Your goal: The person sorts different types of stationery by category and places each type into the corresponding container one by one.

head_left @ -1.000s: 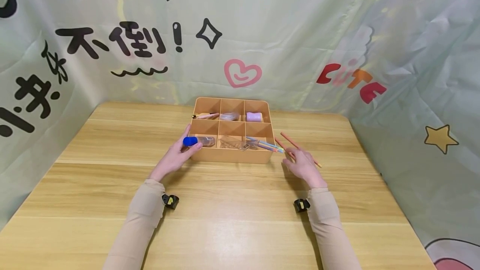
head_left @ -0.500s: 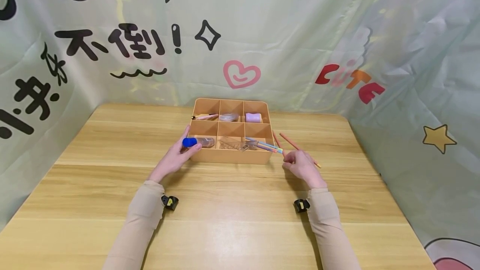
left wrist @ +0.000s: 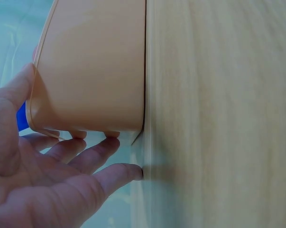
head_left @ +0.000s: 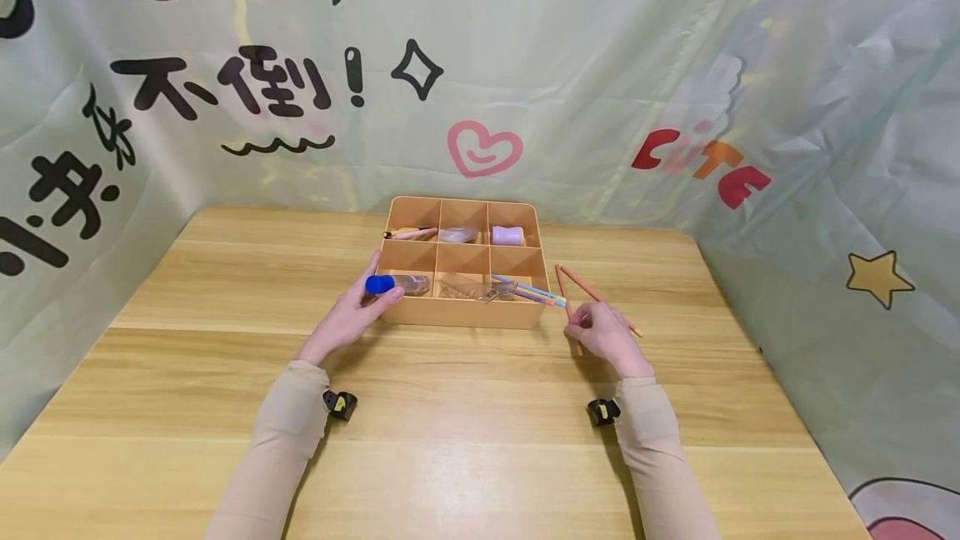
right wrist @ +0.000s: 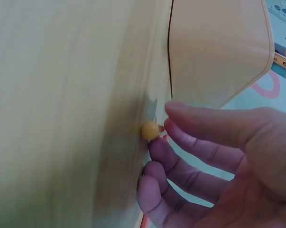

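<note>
A tan organizer box (head_left: 465, 312) with several compartments stands toward the back of the table. My left hand (head_left: 348, 315) holds its near left corner, thumb over the rim and fingers along the left wall, seen in the left wrist view. To the right of the box my right hand (head_left: 603, 336) pinches a slim red stick (head_left: 561, 282) between thumb and forefinger. That stick has a rounded yellow end (right wrist: 151, 130), visible in the right wrist view. Another red stick (head_left: 581, 283) lies slanted on the table, partly behind my right hand.
In the box lie a blue-capped clear tube (head_left: 408, 283), colored pen-like sticks (head_left: 528, 288) jutting over the right rim, a purple roll (head_left: 508, 236) and pinkish slim items (head_left: 412, 233). A printed cloth (head_left: 570, 65) hangs behind the wooden table (head_left: 465, 440).
My right thumb and fingers have closed on the nearer red stick. It has turned and slid toward me, its yellow end now showing below the hand. The left hand stays on the box.
</note>
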The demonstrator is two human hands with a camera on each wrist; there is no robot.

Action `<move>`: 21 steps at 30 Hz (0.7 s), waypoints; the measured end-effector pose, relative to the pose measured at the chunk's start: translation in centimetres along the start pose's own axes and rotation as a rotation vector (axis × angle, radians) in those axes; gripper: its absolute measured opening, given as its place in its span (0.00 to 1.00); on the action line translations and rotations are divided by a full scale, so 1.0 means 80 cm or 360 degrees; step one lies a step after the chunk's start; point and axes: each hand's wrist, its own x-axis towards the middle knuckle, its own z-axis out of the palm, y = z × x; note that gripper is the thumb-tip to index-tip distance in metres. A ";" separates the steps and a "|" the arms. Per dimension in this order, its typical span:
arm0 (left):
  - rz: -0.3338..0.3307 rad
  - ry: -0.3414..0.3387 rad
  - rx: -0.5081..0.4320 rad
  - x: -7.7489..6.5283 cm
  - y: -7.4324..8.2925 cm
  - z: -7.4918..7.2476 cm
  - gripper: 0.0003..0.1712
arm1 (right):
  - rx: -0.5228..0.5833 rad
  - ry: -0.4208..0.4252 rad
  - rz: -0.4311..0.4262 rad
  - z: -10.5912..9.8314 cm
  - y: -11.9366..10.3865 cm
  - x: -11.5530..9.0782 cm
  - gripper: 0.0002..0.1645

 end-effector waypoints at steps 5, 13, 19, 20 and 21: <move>-0.0008 0.0004 -0.0002 0.000 0.000 0.001 0.48 | 0.0022 -0.0009 0.0016 0.002 0.002 -0.001 0.02; 0.0003 0.0004 0.0011 0.000 0.001 0.000 0.48 | -0.0051 -0.0032 -0.0026 0.005 0.002 0.000 0.04; 0.0002 0.0005 0.0020 0.000 0.001 0.000 0.48 | -0.0097 -0.0110 0.0020 0.003 0.000 -0.001 0.06; 0.0000 0.0005 0.0021 -0.001 0.001 0.000 0.48 | -0.0105 -0.0111 0.0024 0.003 -0.001 -0.001 0.07; -0.0002 0.0006 0.0022 -0.001 0.001 0.000 0.48 | -0.0104 -0.0112 0.0024 0.002 -0.001 -0.001 0.07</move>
